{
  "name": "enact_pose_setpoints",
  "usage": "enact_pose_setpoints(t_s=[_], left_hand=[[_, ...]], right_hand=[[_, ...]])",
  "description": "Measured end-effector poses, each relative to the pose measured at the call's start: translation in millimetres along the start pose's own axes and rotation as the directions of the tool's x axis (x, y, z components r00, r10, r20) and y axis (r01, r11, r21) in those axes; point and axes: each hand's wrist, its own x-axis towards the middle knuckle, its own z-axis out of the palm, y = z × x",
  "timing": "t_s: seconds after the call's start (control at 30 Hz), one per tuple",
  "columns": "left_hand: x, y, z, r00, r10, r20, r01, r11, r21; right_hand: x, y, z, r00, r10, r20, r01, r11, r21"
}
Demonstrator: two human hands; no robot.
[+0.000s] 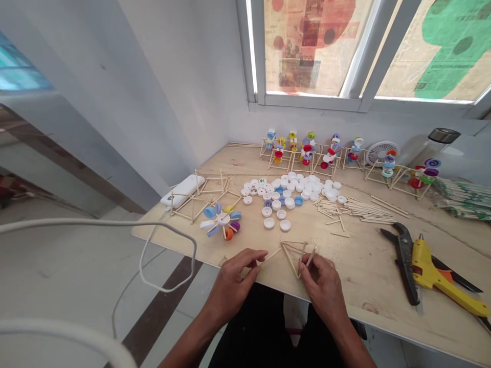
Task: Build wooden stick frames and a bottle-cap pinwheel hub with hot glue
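Plywood bench (356, 250), left fingers (261, 254) pinching stick (272, 255) angled rightward, right fingers (306, 260) gripping stick frame (289, 254)

Yellow glue gun (433, 271) sitting right beside some black pliers (403, 260) on the plywood bench (368, 271), a big heap of white bottle caps (295, 186) mid-table, and a row of stick-and-cap pinwheel models (307, 151) along the back, near a little white fan (380, 153).

Both bare forearms, the left forearm (203, 335) and the right forearm (355, 342), are angling inward from the person's body. The left hand (230, 286) is hanging palm-down, its fingers (255, 257) pinching forward, while the right hand (324, 289) is curling inward nearby, its fingertips (306, 260) pinching upward.
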Motion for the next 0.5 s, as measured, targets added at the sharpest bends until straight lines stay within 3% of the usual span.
enact_pose_setpoints(t_s=[0.3,0.5], left_hand=[[-26,-34,-25.1,0.978,-0.106,-0.180,0.121,0.990,0.073],[-45,-50,-32.0,0.913,-0.171,-0.371,0.196,0.980,0.030]], right_hand=[[-1,-2,0,0.999,0.046,-0.025,-0.045,0.999,0.009],[0,-4,0,0.999,0.037,-0.028,-0.037,0.999,0.004]])
